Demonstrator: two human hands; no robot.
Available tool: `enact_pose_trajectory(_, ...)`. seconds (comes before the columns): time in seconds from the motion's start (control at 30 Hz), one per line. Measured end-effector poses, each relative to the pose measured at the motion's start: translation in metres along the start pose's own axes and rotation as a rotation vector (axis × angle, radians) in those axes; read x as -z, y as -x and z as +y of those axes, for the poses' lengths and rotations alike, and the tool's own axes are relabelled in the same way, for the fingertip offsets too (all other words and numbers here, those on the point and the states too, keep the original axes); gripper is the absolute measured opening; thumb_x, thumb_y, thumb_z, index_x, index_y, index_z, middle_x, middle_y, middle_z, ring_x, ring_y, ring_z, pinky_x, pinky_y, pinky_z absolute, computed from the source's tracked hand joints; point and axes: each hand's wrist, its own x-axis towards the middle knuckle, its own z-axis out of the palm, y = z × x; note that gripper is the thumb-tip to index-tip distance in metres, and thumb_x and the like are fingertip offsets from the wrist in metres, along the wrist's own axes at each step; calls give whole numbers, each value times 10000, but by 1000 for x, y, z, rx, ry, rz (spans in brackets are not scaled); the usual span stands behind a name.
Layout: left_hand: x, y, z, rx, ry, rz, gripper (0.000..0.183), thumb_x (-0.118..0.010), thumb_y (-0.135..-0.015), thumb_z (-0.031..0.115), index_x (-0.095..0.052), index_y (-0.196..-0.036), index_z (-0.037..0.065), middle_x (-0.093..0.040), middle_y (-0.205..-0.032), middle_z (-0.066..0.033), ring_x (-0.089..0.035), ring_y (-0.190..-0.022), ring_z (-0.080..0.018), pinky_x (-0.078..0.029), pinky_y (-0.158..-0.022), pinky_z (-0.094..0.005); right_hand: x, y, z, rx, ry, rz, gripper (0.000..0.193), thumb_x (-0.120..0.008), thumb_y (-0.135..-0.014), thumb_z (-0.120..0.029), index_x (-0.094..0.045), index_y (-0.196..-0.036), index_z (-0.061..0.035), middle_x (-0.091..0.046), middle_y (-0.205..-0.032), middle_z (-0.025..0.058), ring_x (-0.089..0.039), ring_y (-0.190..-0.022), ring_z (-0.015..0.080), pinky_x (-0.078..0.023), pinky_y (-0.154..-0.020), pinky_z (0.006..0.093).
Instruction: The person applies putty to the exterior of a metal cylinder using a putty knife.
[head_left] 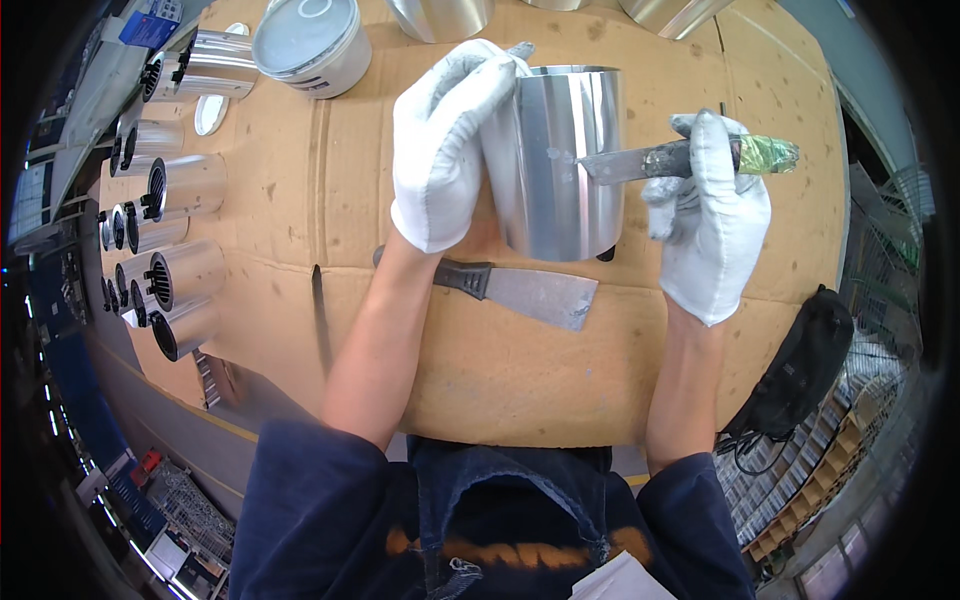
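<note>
My left hand [440,140], in a white glove, grips the rim of a shiny metal cylinder [555,190] and holds it upright over the cardboard-covered table. The thumb is at the top edge. In my gloved right hand [712,215] is a small putty knife [625,165] with a dark handle and green-yellow tape at its end. Its blade tip touches the cylinder's outer wall, near some small whitish specks. A wider scraper [540,292] with a black handle lies on the cardboard below the cylinder, partly behind my left forearm.
Several metal cylinders with black ends [190,185] lie along the table's left side. A white lidded bucket [315,50] stands at the back left, beside more metal cylinders [440,15] at the far edge. A black pouch [800,355] rests at the right edge of the cardboard [490,390].
</note>
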Motion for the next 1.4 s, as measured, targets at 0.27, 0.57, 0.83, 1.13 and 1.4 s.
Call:
enact_pose_trajectory(0.27,0,1,0,9,11,9,274,-372,-904,164,-537,-903,-54,-558,-921,-132,-533,-901,-209,-263,-1064,-437,-1,0,3,-37,72,17,250,-555,-926,-265,-578,-956,-18,-543,-630,39,-474,-436,68,-280,-351,193)
enact_pose_trajectory(0.57,0,1,1,17,23,12,278,-376,-904,162,-543,-917,-61,-561,-929,-135,-536,-912,-213,-275,-1059,-430,8,-5,9,-49,-69,-21,201,-597,-894,-196,-595,-913,4,-587,-632,61,-514,-441,78,-329,-368,195)
enact_pose_trajectory(0.83,-1,0,3,7,6,16,274,-372,-902,155,-539,-913,-62,-560,-929,-135,-536,-915,-214,-276,-1058,-432,8,-5,9,-49,-76,-33,216,-603,-891,-211,-596,-916,4,-584,-637,60,-516,-445,77,-326,-364,197)
enact_pose_trajectory(1.13,-1,0,1,-1,-5,7,264,-373,-904,149,-535,-906,-60,-551,-921,-133,-534,-911,-211,-275,-1060,-441,7,-5,8,-49,-69,-20,217,-608,-888,-214,-598,-914,1,-582,-641,54,-521,-448,75,-319,-357,190)
enact_pose_trajectory(1.4,-3,1,2,-4,-14,28,272,-372,-915,141,-548,-908,-65,-555,-943,-136,-537,-919,-215,-290,-1055,-432,2,-2,7,-32,-24,-8,211,-609,-886,-209,-603,-906,1,-585,-622,52,-512,-440,71,-317,-358,190)
